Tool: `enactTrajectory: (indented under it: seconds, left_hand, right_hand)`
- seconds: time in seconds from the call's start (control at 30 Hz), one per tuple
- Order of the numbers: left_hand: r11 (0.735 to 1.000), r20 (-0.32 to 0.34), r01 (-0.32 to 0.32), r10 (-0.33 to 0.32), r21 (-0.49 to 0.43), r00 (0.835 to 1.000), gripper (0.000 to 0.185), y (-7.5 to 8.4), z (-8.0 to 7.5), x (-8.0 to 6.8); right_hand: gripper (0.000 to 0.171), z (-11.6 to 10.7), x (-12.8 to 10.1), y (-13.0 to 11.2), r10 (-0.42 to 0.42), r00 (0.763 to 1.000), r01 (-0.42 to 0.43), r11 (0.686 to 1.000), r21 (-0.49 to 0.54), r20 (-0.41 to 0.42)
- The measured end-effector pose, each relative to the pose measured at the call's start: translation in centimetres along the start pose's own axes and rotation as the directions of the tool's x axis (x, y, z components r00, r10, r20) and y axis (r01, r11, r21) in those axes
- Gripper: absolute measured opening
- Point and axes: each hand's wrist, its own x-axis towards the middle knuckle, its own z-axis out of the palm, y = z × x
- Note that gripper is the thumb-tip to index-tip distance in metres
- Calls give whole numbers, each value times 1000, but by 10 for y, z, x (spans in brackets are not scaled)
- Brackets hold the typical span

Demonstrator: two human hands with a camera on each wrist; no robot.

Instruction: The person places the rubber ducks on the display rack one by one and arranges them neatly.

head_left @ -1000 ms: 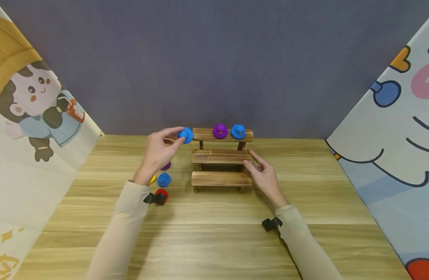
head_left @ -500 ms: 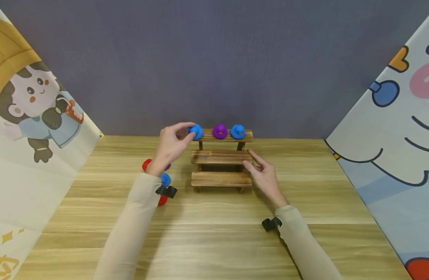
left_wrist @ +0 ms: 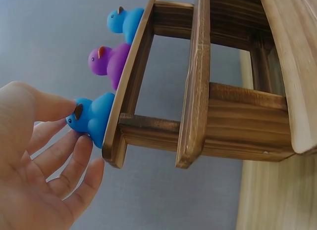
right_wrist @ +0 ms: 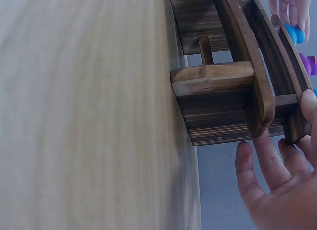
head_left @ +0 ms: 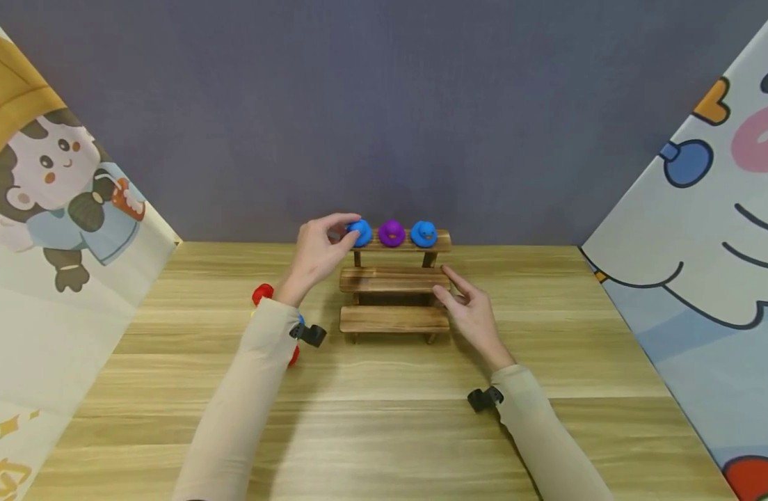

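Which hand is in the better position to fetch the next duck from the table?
Left. The left hand is on the side where the red duck lies; the right hand touches the wooden stand.

The stepped rack (head_left: pixel 394 280) was dark-stained wood with open, rough grain. On its top step, the blue duck (left_wrist: pixel 94 117) and purple duck (head_left: pixel 392 233) looked matt, smooth rubber. Beneath it, the table (head_left: pixel 384 417) showed pale, smooth wood-grain laminate.

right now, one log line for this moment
left hand: pinches blue duck on stand top shelf | right hand: touches stand, fingers straight
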Motion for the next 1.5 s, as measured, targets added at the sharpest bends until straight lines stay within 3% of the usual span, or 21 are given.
enactTrajectory:
  seconds: [0.57, 0.97, 1.5]
  left_hand:
    - [1000, 22, -8, 8, 4, 1000, 33, 5, 11, 9]
    - [1000, 4, -17, 17, 26, 1000, 32, 7, 12, 8]
    - [1000, -18, -13, 13, -18, 1000, 33, 2, 5, 2]
  right_hand:
    - [57, 2, 2, 0, -8, 1000, 8, 1000, 12, -4]
    - [57, 1, 3, 1, -4, 1000, 4, 1000, 29, -2]
    - [57, 1, 2, 0, -6, 1000, 6, 1000, 13, 4]
